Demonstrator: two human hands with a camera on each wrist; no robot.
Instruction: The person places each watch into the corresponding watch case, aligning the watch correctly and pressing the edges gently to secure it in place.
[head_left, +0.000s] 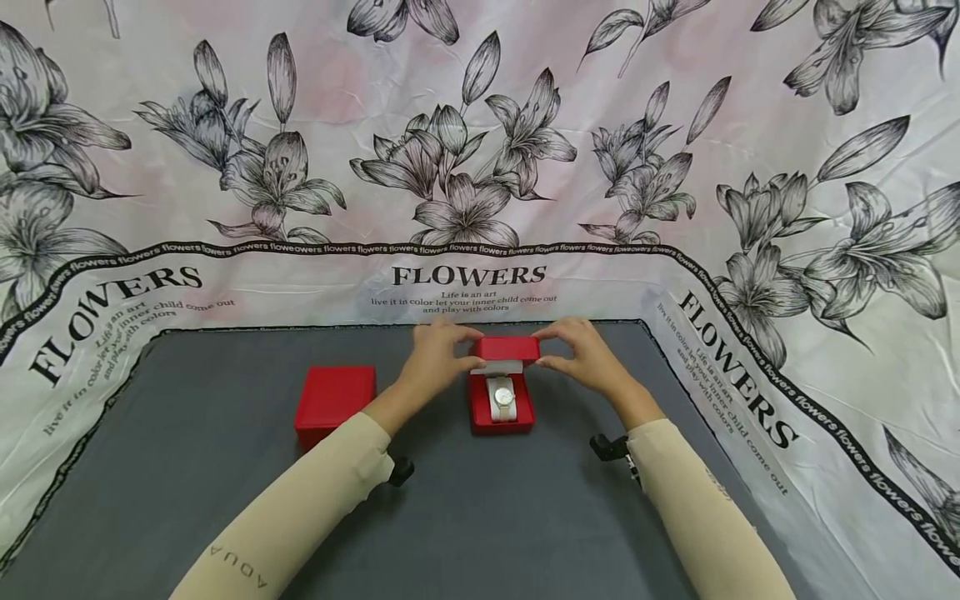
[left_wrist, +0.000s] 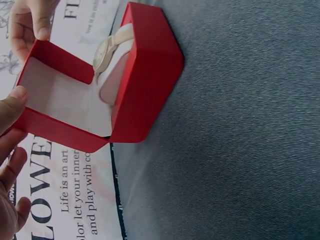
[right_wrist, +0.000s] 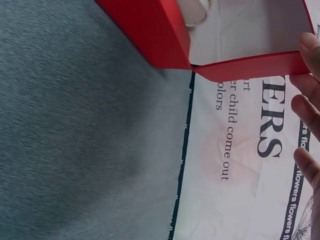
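Observation:
A red watch box stands on the grey cloth with its hinged lid raised at the back. Inside, a wristwatch with a pale dial and light strap is wrapped round a white cushion. My left hand pinches the lid's left edge between thumb and fingers. On the opposite edge my right hand pinches the lid the same way. The lid's white lining shows in the left wrist view. In the right wrist view the watch is mostly out of frame.
A second red box, closed, sits to the left beside my left forearm. The grey cloth has a dark border, with a white flower-printed sheet rising behind it. Black wrist mounts show at both sleeves.

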